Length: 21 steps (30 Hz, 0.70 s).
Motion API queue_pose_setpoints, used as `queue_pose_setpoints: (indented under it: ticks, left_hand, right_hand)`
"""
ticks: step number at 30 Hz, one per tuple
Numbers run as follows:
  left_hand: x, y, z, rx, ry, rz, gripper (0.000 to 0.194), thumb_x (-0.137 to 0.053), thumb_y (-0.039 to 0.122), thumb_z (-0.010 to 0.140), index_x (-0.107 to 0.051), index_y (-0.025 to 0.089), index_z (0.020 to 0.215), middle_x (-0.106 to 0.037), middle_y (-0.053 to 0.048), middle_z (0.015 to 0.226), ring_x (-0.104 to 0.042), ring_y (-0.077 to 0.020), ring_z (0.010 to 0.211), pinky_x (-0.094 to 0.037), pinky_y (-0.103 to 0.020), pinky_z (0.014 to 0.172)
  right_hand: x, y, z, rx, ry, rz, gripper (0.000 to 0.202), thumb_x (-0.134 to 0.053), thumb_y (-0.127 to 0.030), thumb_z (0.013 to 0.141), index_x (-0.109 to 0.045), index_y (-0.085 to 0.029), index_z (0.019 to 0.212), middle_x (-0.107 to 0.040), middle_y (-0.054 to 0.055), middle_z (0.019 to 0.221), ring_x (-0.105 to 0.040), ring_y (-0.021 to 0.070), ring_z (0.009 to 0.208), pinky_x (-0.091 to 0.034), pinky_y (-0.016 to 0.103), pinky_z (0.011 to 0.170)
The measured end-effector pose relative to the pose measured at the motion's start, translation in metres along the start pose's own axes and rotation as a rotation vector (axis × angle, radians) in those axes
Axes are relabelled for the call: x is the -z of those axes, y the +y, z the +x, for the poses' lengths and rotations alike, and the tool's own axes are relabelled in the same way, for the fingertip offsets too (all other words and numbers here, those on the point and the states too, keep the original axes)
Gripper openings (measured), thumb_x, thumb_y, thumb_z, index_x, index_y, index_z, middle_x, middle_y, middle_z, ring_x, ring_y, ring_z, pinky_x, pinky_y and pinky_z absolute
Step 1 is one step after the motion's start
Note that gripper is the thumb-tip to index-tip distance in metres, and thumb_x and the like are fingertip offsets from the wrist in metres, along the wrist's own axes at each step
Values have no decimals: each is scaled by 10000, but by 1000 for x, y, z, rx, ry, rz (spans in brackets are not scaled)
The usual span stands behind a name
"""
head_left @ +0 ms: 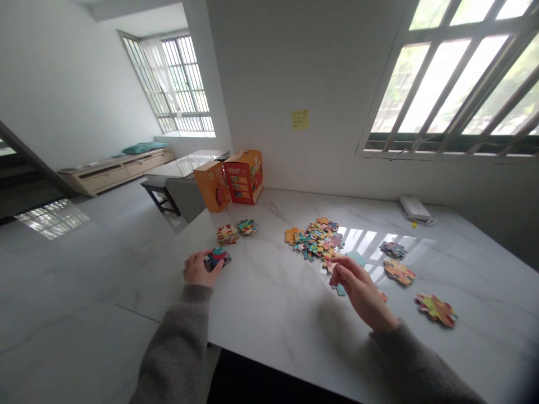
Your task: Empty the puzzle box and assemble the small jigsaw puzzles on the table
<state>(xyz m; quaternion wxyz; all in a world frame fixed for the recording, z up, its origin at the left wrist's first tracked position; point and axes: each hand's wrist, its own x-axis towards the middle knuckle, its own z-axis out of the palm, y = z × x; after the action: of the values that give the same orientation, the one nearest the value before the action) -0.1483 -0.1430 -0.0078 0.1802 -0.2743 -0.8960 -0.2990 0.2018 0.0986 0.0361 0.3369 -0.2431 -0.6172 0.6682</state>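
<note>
My left hand point(199, 270) is closed around some jigsaw puzzle pieces point(216, 256) at the table's left edge; the top one shows red and teal. Just beyond it lie two small stacks, one red and cream point(227, 234) and one green and orange point(247, 226). My right hand point(357, 287) hovers over the near side of a mixed heap of puzzle pieces point(318, 238), fingers loosely bent and apart, with nothing visible in them. Below its fingertips is a light blue piece point(340, 289). Part of an orange piece point(382, 295) shows behind that hand.
Stacks of pieces lie to the right: greyish-blue point(393, 249), orange point(399, 271) and yellow-red point(437, 310). Two orange boxes point(245, 177) stand at the back left corner. A white device with a cable point(415, 209) rests by the wall. The marble-look table point(269, 314) ends close in front.
</note>
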Motion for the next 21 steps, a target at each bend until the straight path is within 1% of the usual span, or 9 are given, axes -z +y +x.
queue_pose_setpoints:
  ticks: [3, 6, 7, 9, 11, 14, 16, 18, 21]
  left_hand:
    - [-4, -8, 3, 12, -18, -55, 412, -674, 454, 757, -657, 181, 1064, -626, -112, 1063, -567, -296, 1022, -459, -434, 928]
    - [0, -28, 12, 89, 50, -121, 450, -659, 491, 758, -655, 174, 1077, -630, -115, 1076, -570, -291, 1056, -472, -430, 933]
    - [3, -37, 15, 106, 54, -157, 467, -648, 499, 762, -649, 164, 1088, -632, -119, 1087, -571, -285, 1070, -477, -422, 937]
    - [10, -55, 21, 131, 5, -214, 504, -623, 515, 769, -637, 144, 1110, -639, -126, 1102, -585, -273, 1059, -493, -408, 925]
    - [19, -71, 25, 133, -89, -198, 530, -607, 534, 767, -639, 137, 1116, -646, -130, 1099, -602, -273, 1029, -506, -409, 910]
    - [31, -89, 25, 44, -203, -16, 519, -606, 526, 750, -658, 149, 1103, -646, -141, 1121, -577, -313, 1099, -471, -446, 976]
    - [37, -96, 25, -44, -274, 123, 556, -619, 508, 728, -644, 158, 1160, -627, -145, 1201, -542, -340, 1171, -433, -462, 1027]
    - [41, -97, 28, -121, -360, 193, 657, -618, 483, 719, -570, 165, 1291, -586, -137, 1303, -526, -343, 1205, -419, -458, 1042]
    - [45, -90, 41, -273, -506, 181, 739, -594, 419, 729, -447, 192, 1418, -545, -101, 1383, -490, -313, 1255, -396, -425, 1062]
  right_hand:
    - [9, 0, 3, 1, 49, 55, 225, -611, -396, 884, -621, -222, 1025, -562, -15, 686, -556, 157, 646, -454, 304, 647]
    - [12, -1, 3, 1, 67, 87, 246, -626, -398, 866, -623, -217, 1034, -552, -17, 672, -551, 158, 639, -464, 304, 636]
    - [12, -2, 3, -1, 68, 89, 249, -630, -397, 864, -624, -216, 1034, -550, -19, 665, -551, 156, 639, -465, 299, 635]
    - [9, -3, 1, -12, 72, 83, 245, -639, -397, 861, -627, -217, 1027, -561, -19, 668, -555, 150, 643, -463, 285, 634]
    - [7, -4, 0, -22, 68, 62, 247, -648, -403, 859, -632, -220, 1024, -579, -14, 688, -562, 148, 653, -461, 276, 633]
    - [5, -5, -2, -28, 51, 25, 256, -649, -416, 860, -637, -219, 1025, -591, -7, 698, -572, 156, 666, -463, 279, 640]
    - [4, -5, -2, -28, 44, 12, 256, -643, -421, 865, -635, -219, 1022, -589, -8, 688, -574, 157, 666, -463, 282, 650]
    - [5, -4, -2, -25, 44, 9, 254, -638, -421, 869, -628, -219, 1023, -591, -9, 696, -575, 155, 667, -461, 283, 658]
    - [4, -2, -2, -21, 35, -4, 262, -623, -428, 879, -619, -212, 1028, -585, -7, 695, -574, 157, 665, -463, 293, 665]
